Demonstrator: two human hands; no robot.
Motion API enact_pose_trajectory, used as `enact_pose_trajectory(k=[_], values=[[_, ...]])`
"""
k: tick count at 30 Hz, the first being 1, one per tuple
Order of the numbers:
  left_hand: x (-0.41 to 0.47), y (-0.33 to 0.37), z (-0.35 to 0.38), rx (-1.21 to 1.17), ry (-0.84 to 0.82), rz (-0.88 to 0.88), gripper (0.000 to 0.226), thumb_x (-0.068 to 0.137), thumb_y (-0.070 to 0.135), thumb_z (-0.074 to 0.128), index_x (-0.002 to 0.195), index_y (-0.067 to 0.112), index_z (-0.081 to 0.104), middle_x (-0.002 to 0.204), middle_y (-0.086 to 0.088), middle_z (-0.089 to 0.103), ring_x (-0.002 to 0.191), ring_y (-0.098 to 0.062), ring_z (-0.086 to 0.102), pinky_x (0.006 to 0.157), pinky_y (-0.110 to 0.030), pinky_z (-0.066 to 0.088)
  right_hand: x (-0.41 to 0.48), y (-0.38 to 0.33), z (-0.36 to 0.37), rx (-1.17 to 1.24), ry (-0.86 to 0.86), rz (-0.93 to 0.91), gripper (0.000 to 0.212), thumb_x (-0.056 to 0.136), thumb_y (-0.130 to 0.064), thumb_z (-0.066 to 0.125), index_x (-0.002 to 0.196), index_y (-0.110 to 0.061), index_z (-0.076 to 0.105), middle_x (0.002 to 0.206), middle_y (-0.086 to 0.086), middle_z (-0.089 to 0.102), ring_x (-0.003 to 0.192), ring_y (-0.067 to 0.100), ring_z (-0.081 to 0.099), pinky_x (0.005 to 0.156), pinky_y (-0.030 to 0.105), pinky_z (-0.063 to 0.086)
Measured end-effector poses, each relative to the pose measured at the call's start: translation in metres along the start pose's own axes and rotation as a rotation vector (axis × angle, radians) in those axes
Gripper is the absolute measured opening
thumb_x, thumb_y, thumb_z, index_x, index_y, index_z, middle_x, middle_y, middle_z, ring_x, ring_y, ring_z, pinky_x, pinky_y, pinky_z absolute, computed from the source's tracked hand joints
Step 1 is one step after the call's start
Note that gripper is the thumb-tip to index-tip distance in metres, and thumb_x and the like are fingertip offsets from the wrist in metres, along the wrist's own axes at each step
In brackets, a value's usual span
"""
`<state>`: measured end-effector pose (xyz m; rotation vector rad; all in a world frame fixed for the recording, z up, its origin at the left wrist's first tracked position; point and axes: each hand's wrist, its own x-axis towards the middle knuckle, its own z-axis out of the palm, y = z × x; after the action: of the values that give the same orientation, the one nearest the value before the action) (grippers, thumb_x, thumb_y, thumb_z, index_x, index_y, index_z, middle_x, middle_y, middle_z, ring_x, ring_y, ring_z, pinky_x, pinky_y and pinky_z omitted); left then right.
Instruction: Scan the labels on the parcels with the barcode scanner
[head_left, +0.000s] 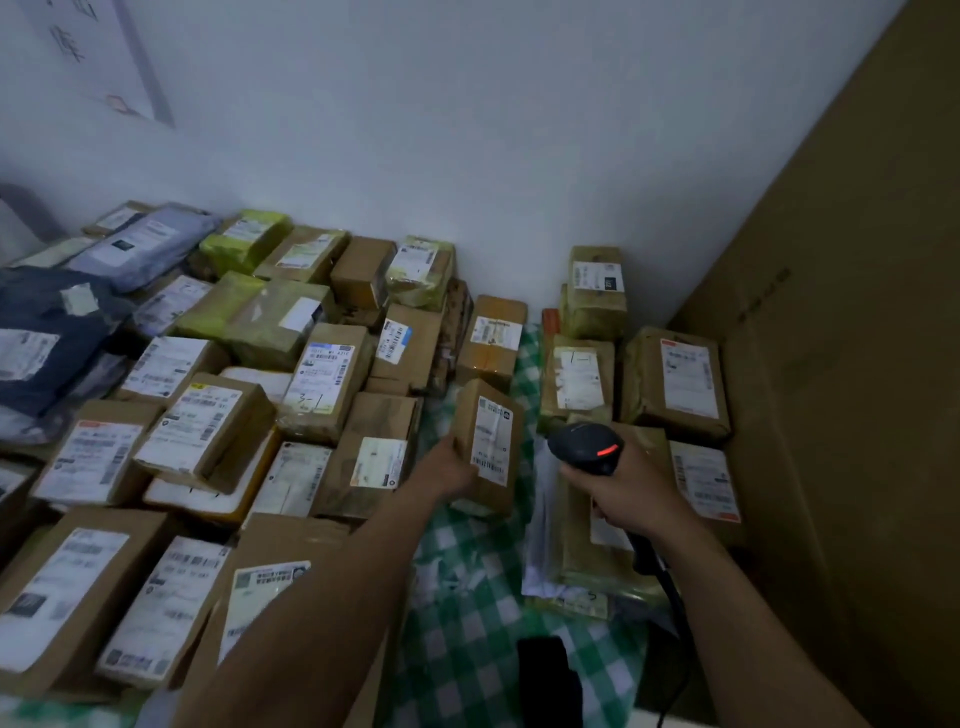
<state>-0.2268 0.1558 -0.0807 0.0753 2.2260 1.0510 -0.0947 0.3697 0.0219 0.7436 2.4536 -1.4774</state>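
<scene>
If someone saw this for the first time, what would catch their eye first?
At centre, the left hand holds up a small brown parcel, and the right hand grips a black barcode scanner, red light glowing, just right of it. Labelled parcels crowd the left side, on a green checked cloth.

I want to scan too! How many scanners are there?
1. The black barcode scanner is gripped in the right hand, next to the parcel the left hand holds up. A dark object near the bottom edge is too unclear to identify.

A parcel sorting room: labelled parcels (208, 431) heaped against a bare wall (467, 130).
</scene>
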Motion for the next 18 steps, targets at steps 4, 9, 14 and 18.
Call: enact_pose_trajectory(k=[4, 9, 14, 18], values=[[0.032, -0.015, 0.009, -0.140, -0.033, -0.008, 0.051, 0.099, 0.033, 0.061, 0.147, 0.030, 0.046, 0.141, -0.005, 0.060, 0.132, -0.028, 0.058, 0.109, -0.056, 0.049, 0.009, 0.007, 0.000, 0.016, 0.015, 0.036, 0.053, 0.088, -0.041, 0.080, 0.136, -0.035, 0.056, 0.098, -0.004, 0.069, 0.084, 0.017, 0.063, 0.074, 0.030, 0.048], [0.023, -0.018, 0.018, 0.013, 0.077, 0.008, 0.077, 0.098, -0.002, 0.056, 0.162, 0.020, 0.019, 0.154, -0.005, 0.037, 0.140, -0.022, 0.042, 0.114, -0.041, 0.040, 0.016, 0.013, 0.002, -0.022, 0.001, 0.059, 0.054, 0.087, -0.048, 0.079, 0.134, -0.032, 0.059, 0.100, -0.002, 0.071, 0.090, 0.021, 0.067, 0.070, 0.028, 0.047], [0.022, -0.028, 0.048, 0.367, 0.042, 0.077, 0.079, 0.096, 0.034, 0.067, 0.162, 0.032, 0.022, 0.171, -0.011, -0.010, 0.157, -0.042, -0.005, 0.126, -0.053, 0.014, 0.022, 0.018, 0.002, -0.048, 0.001, 0.065, 0.061, 0.083, -0.053, 0.080, 0.137, -0.033, 0.058, 0.117, -0.004, 0.072, 0.103, 0.021, 0.069, 0.079, 0.033, 0.052], [0.034, -0.030, 0.049, 0.666, -0.100, 0.180, 0.082, 0.101, 0.013, 0.055, 0.163, 0.041, 0.010, 0.170, -0.004, -0.021, 0.154, -0.040, -0.021, 0.125, -0.062, 0.004, 0.022, 0.021, 0.004, -0.043, 0.009, 0.060, 0.087, 0.061, -0.073, 0.074, 0.137, -0.034, 0.058, 0.121, -0.009, 0.071, 0.109, 0.016, 0.067, 0.092, 0.041, 0.057]])
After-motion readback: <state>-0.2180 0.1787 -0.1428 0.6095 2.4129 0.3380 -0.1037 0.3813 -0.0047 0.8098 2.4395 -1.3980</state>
